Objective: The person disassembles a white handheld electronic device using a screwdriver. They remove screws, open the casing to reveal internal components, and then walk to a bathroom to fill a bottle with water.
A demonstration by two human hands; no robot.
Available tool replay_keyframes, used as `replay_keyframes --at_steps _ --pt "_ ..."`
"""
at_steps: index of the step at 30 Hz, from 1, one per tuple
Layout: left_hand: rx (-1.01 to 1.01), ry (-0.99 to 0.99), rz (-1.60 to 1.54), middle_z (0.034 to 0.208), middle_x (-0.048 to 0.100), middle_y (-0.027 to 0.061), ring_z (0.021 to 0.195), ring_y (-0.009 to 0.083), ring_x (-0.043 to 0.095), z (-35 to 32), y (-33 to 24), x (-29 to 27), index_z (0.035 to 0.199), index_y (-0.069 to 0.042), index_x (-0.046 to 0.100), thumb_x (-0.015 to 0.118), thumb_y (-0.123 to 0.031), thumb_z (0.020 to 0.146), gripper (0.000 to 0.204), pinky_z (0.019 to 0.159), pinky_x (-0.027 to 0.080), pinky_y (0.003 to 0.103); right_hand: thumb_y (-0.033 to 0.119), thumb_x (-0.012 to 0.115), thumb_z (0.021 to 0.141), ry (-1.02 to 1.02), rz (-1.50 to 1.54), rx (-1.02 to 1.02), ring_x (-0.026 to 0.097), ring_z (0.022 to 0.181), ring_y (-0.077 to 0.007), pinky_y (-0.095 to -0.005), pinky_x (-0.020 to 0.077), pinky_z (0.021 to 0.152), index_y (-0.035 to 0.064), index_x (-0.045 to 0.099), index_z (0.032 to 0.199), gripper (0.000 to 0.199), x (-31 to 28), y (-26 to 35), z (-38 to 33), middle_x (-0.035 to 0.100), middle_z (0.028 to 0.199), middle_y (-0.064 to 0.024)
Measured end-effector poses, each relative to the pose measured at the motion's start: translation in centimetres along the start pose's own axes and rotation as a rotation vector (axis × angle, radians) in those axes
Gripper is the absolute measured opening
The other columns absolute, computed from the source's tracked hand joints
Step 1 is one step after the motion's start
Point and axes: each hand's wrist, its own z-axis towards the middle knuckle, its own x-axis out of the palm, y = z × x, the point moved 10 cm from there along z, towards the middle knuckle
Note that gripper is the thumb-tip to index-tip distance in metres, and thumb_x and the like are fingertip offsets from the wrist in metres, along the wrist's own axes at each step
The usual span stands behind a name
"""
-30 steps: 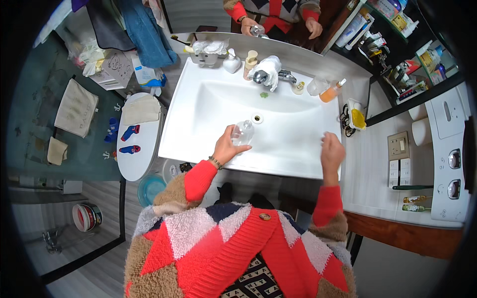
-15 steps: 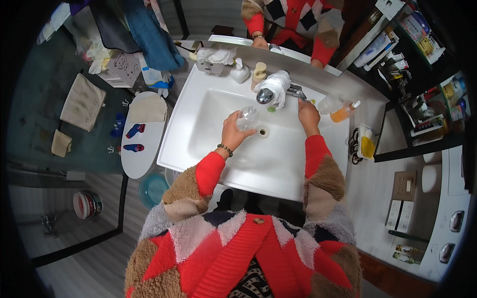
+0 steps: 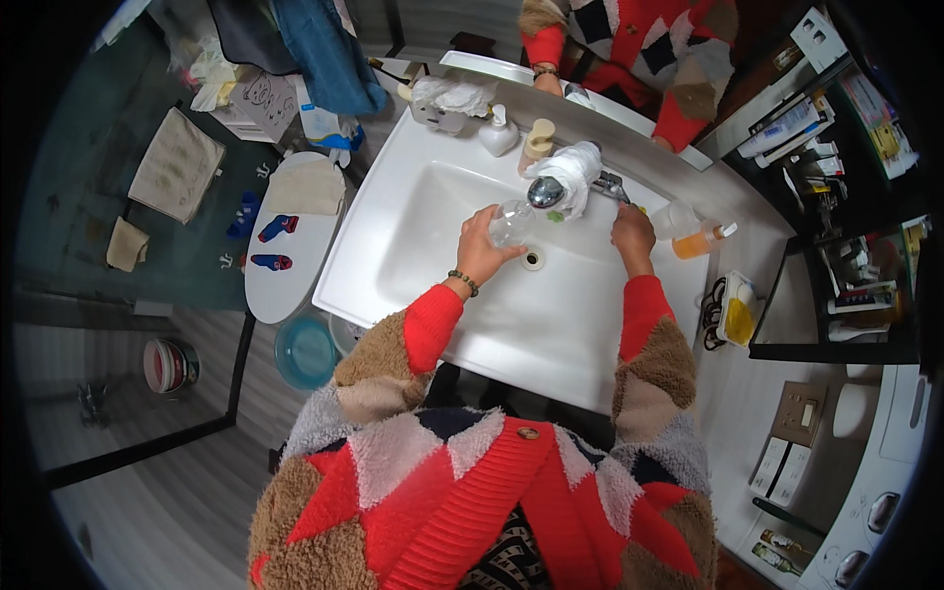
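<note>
My left hand is closed round a clear, rounded bottle over the white sink. The bottle leans, its neck close by the chrome faucet spout. A white cloth is wrapped round the faucet body. To its right, my right hand has its fingers at the end of the metal faucet handle. Whether water runs cannot be made out. Below the bottle shows the round drain. A bit of green lies behind the spout.
Along the sink's back edge stand a white pump bottle, a beige bottle and a tissue holder. At the right are a clear cup and an orange pump bottle. A closed toilet lid lies left.
The bottle has come nearer the spout, and its neck now tilts toward it. My right hand stays at the faucet handle. The whole view has shifted slightly.
</note>
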Motion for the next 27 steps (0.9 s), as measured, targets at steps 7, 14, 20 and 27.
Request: replay_keyframes --at_steps 7,14,20,27 --pt "-0.005 0.005 -0.06 0.128 0.056 0.0118 0.119 0.0344 0.046 0.1 0.5 0.4 0.131 -0.007 0.05 0.089 -0.028 0.06 0.084 0.1 0.042 0.042 0.035 0.037 0.102 0.002 -0.062 -0.023 0.064 0.101 -0.0378 -0.048 0.05 0.085 0.0063 0.066 0.105 0.041 0.1 -0.1 1.0 0.068 0.107 -0.0175" --pt "0.027 -0.088 0.036 0.128 0.053 0.0127 0.12 0.0342 0.045 -0.2 -0.1 -0.4 0.13 -0.007 0.051 0.089 -0.026 0.059 0.082 0.101 0.041 0.042 0.035 0.036 0.102 -0.073 -0.065 -0.088 0.065 0.07 -0.0285 -0.0419 0.0506 0.07 0.0038 0.063 0.086 0.044 -0.3 0.5 1.1 0.066 0.074 -0.0115" --pt "0.038 -0.121 0.104 0.132 0.046 0.013 0.125 0.0332 0.04 -0.3 -0.9 -0.9 0.126 -0.008 0.053 0.089 -0.027 0.058 0.079 0.103 0.036 0.043 0.034 0.037 0.102 -0.062 0.043 -0.074 0.064 0.052 -0.0231 -0.0381 0.0508 0.061 0.0032 0.062 0.083 0.043 -0.9 0.2 0.6 0.064 0.061 -0.0088" --pt "0.054 -0.152 0.132 0.139 0.04 0.0156 0.134 0.0352 0.032 -0.3 -1.5 -1.5 0.123 -0.01 0.055 0.09 -0.028 0.057 0.077 0.106 0.031 0.048 0.034 0.036 0.103 -0.046 -0.024 -0.101 0.064 0.05 -0.0213 -0.0365 0.0506 0.058 0.0032 0.061 0.086 0.043 -1.5 0.7 0.5 0.064 0.06 -0.0077"
